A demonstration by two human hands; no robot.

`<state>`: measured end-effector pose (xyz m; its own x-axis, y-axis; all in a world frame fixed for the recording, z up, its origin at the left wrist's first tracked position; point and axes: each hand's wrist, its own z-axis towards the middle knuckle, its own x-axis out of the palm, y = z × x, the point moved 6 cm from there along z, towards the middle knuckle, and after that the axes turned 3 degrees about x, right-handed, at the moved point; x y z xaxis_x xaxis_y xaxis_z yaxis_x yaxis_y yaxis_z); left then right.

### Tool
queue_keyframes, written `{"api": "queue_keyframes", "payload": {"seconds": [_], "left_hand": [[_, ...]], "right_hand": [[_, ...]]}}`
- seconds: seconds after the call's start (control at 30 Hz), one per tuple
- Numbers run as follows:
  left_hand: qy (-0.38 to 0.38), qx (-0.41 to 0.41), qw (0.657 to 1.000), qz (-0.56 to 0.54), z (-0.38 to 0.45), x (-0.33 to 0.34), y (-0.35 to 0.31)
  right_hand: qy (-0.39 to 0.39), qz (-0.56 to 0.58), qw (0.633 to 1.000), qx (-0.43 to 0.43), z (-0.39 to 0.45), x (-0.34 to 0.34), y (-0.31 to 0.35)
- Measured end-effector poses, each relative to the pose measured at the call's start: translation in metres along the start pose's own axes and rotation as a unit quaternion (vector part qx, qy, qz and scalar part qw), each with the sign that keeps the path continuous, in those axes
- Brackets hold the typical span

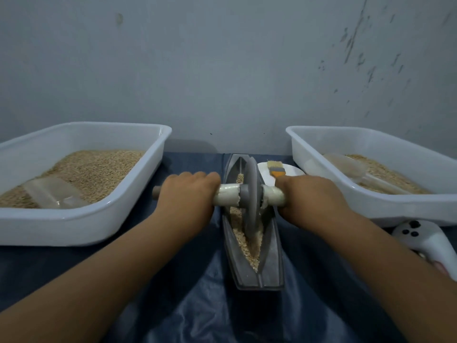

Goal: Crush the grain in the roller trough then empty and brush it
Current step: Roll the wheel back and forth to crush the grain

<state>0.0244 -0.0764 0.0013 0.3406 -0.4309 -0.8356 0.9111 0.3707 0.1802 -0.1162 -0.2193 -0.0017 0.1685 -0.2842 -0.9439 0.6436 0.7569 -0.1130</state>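
Setting: we take this for a makeshift work corner in a plain room, not a fitted kitchen. We note a bare grey-blue painted wall (222, 70) with dark scuffs, and a table under a creased dark blue plastic sheet (197, 305). We list two white rectangular plastic tubs of tan grain (81, 226) (371, 206) and a white handheld controller with black buttons (418, 237).

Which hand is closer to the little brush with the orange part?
The right hand. It grips the roller's handle just in front of the brush on the white plate. The left hand is across the trough.
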Motion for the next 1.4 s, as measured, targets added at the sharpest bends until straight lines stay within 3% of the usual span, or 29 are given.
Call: {"api": "queue_keyframes", "payload": {"seconds": [0.2,0.37,0.43,0.57,0.77,0.9,1.03,1.23,1.4], "left_hand": [[-0.095,0.063,0.993,-0.021,-0.044,-0.052,-0.015],[0.003,-0.004,1.000,0.006,-0.022,-0.013,-0.002],[0.030,-0.028,0.999,-0.003,-0.005,0.009,0.006],[0.026,-0.048,0.998,0.004,0.038,0.035,0.020],[0.003,-0.038,0.999,0.039,0.074,0.040,0.025],[0.027,-0.027,0.999,0.025,0.052,0.031,0.017],[0.016,0.001,1.000,0.003,0.007,0.003,0.001],[-0.098,0.071,0.993,-0.014,-0.043,-0.051,-0.013],[-0.004,0.023,1.000,-0.005,-0.028,-0.020,-0.004]], "right_hand": [[0.011,-0.011,0.999,-0.039,-0.053,-0.040,0.006],[-0.007,-0.013,1.000,-0.009,-0.024,-0.019,0.006],[-0.048,-0.033,0.998,-0.005,0.000,-0.006,0.008],[-0.107,-0.024,0.994,-0.020,0.049,0.013,0.004],[-0.066,0.033,0.997,0.013,0.082,0.028,-0.011],[-0.049,0.023,0.999,-0.001,0.059,0.022,-0.006],[0.020,0.023,1.000,-0.008,0.011,0.004,0.001],[0.033,-0.025,0.998,-0.049,-0.052,-0.048,0.008],[0.038,-0.026,0.998,-0.034,-0.029,-0.029,0.010]]}}
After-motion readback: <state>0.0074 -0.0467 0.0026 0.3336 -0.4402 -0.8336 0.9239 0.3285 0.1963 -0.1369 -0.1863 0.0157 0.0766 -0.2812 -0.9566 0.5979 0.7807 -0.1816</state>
